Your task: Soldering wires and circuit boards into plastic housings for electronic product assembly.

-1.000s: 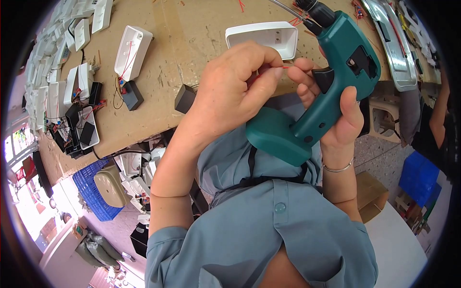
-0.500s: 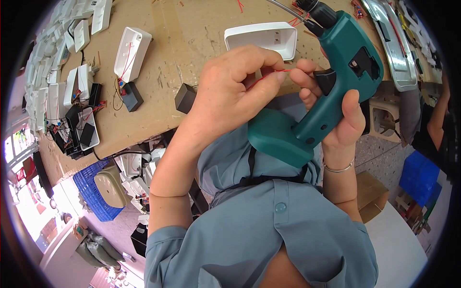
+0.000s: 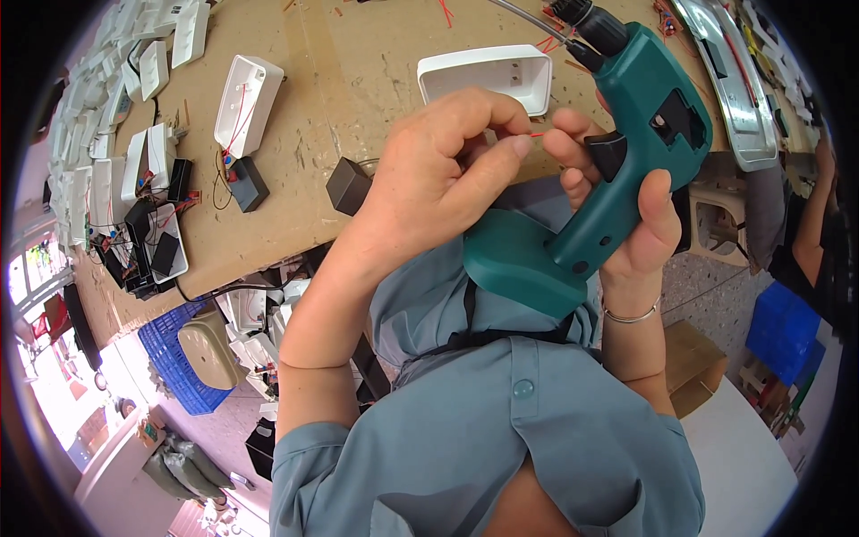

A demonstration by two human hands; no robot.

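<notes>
One green drill (image 3: 601, 215) held inside right hand (image 3: 640, 246).

Workshop; worn bench (image 3: 358, 54), green drill (image 3: 604, 210), heaped white casings (image 3: 112, 98), apparently

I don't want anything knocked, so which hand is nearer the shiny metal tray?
Right. The right hand, holding the green drill, is left of the shiny metal tray and nearer the body; the left hand is farther left.
</notes>
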